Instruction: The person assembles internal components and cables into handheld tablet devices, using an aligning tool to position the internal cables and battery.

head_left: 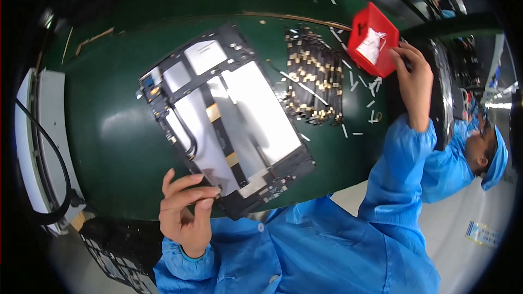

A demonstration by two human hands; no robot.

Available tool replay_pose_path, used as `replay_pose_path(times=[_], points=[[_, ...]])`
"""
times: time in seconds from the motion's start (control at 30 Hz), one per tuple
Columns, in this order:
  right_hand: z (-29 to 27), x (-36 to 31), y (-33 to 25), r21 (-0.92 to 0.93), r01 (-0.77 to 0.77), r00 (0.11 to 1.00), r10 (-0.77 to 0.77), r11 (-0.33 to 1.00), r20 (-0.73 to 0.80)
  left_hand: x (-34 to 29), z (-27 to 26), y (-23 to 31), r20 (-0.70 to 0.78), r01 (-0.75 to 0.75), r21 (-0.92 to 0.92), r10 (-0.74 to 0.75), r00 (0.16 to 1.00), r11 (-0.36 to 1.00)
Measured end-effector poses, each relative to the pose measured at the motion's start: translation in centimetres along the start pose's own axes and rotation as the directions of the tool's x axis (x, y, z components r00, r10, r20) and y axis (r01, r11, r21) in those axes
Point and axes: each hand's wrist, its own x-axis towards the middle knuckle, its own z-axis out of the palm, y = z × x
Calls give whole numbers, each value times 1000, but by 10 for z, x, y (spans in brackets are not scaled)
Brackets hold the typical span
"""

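An opened tablet [256, 114] lies slantwise on the green bench in front of me. Its inside shows silvery panels, a black flex cable [222, 137] with gold patches running down the middle, and a small circuit board [157, 100] along the left edge. With thumb and fingertips my left hand [187, 212] pinches the tablet's lower left edge. Off to the right, my right hand [415, 73] is at the right rim of a red bin [362, 35] that holds white pieces [371, 44]. Its thumb and fingers are drawn together; whatever is between them is hidden.
Rows of black flex cables [313, 79] with gold ends lie right of the tablet. White strips [351, 79] are scattered between them and the bin. A grey-white fixture with a black cable [52, 141] stands at the left. A co-worker in blue [455, 166] sits at the right.
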Motion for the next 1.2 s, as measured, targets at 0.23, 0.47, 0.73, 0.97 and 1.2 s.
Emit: replay_pose_path(times=[0.23,0.47,0.73,0.97,1.2], points=[[-27,-80,-161,585,-159,799,-244,795,549,30,6,-7,146,-48,-19,50,988,999],[28,-121,-204,820,60,820,-496,570,285,37,3,-28,95,-18,-95,28,995,995],[38,-125,-199,671,313,785,-581,672,216,40,4,-33,84,-59,-113,68,994,992],[39,-124,-199,660,394,733,-652,640,194,43,4,-32,96,-76,-89,84,992,993],[38,-125,-198,671,383,727,-655,636,206,70,14,-25,184,-277,238,237,954,931]])
